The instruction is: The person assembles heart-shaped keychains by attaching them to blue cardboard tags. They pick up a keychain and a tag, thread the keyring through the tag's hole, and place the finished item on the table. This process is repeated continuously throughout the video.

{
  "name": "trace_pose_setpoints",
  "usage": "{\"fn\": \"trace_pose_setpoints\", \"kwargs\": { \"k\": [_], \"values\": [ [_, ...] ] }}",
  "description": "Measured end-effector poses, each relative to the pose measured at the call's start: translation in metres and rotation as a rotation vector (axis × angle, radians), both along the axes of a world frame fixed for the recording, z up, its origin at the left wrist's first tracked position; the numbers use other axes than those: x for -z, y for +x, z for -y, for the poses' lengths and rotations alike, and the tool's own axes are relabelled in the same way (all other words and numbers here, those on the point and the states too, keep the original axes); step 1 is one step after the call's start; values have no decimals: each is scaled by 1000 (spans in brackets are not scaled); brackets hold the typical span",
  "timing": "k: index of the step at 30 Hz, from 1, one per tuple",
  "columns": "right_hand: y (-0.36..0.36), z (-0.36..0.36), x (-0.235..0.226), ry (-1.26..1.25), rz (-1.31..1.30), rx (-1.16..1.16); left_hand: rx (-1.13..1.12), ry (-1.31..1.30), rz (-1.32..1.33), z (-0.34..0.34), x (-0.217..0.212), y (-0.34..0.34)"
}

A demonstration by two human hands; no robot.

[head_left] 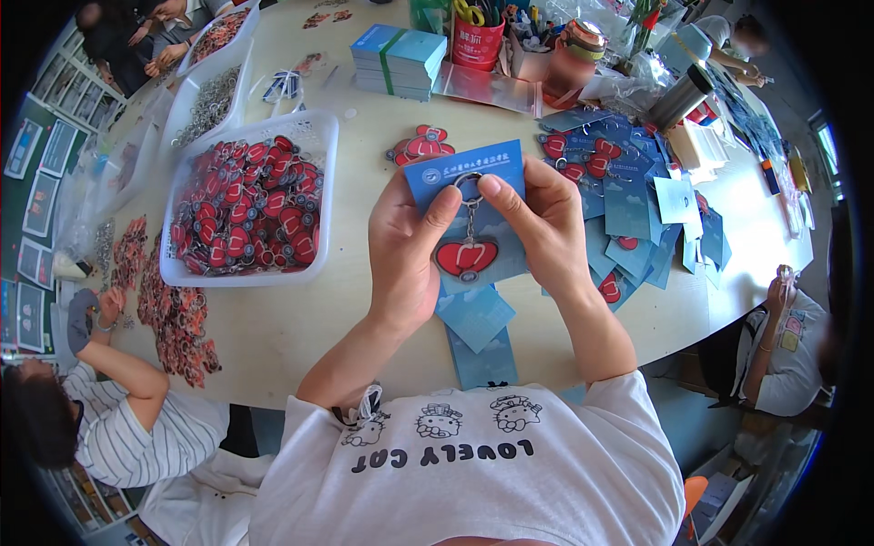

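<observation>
While both hands pinch the blue backing card [473, 177] at the middle of the frame, I see the left hand [405, 241] gripping its left edge and the right hand [537, 214] pressing thumb and finger on the metal ring of the red keychain [466, 255], which hangs against the card. I judge this piece to be nearly mounted, with the ring seemingly at the card's top slot but not plainly seated. Carded pieces [619, 196] lie heaped at the right of the desk [364, 309], so a fair share looks done. Much is left: the clear plastic bin [323, 196] at left centre is heaped with red keychains, and blank cards [478, 318] lie just below the hands. Two more trays sit at upper left, the nearer tray [187, 100] holding metal rings, the farther tray [244, 25] reddish pieces. A red pot [478, 41] at top centre holds scissors and pens.
</observation>
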State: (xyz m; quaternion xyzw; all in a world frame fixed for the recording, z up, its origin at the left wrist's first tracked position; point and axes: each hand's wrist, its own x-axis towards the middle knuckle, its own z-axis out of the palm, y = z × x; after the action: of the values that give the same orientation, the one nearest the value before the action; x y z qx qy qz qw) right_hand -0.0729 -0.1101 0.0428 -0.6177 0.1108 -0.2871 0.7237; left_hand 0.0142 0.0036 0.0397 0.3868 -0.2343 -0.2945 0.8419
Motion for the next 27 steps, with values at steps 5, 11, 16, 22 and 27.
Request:
{"fn": "trace_pose_setpoints", "kwargs": {
  "k": [5, 11, 16, 22, 27],
  "values": [
    [-2, -4, -6, -29, -11, -38, -3, 0, 84, -2, 4, 0],
    [-13, 12, -7, -244, -169, -5, 79, 86, 227, -6, 24, 6],
    [-88, 95, -7, -247, -206, 444, -95, 863, 1178, -47, 99, 22],
    [-143, 193, 25, -932, -745, 1173, -34, 999, 1247, -53, 121, -1],
    [-53, 131, 31, -1340, -436, 925, -18, 893, 1051, -57, 133, 6]
  ]
}}
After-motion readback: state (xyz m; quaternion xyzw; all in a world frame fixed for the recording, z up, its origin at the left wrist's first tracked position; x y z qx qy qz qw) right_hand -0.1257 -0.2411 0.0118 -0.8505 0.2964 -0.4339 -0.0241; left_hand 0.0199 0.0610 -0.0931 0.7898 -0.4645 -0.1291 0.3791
